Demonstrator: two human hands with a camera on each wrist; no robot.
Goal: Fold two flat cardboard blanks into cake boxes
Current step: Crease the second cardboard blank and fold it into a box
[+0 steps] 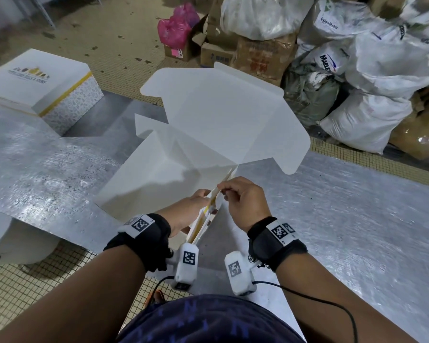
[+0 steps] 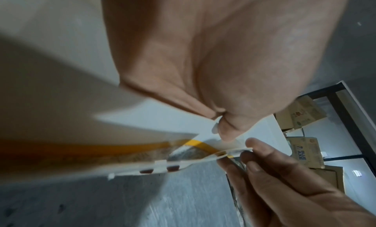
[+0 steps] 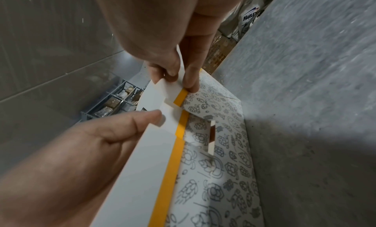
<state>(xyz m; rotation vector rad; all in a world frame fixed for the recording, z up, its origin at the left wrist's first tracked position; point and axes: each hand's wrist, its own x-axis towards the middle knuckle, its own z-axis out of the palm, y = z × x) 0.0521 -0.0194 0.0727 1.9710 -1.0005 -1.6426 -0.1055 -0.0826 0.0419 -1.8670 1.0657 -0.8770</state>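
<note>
A white cardboard blank (image 1: 208,125) lies partly folded on the metal sheet, its lid panel open toward the back. Its near side wall, with a yellow stripe (image 3: 177,150) and a grey doodle print (image 3: 223,166) on the outside, stands up between my hands. My left hand (image 1: 203,198) grips the wall's upper edge, thumb (image 3: 156,119) on the white inner face. My right hand (image 1: 223,191) pinches a small white tab (image 3: 168,88) at the wall's far end between thumb and forefinger. A finished cake box (image 1: 42,87) with the same stripe stands at the far left.
The metal sheet (image 1: 332,219) covers the work surface, and its edge runs near my left forearm. Behind it, white sacks (image 1: 382,70), brown cartons (image 1: 258,53) and a pink bag (image 1: 176,28) are piled on the tiled floor. Cables hang from both wrist cameras.
</note>
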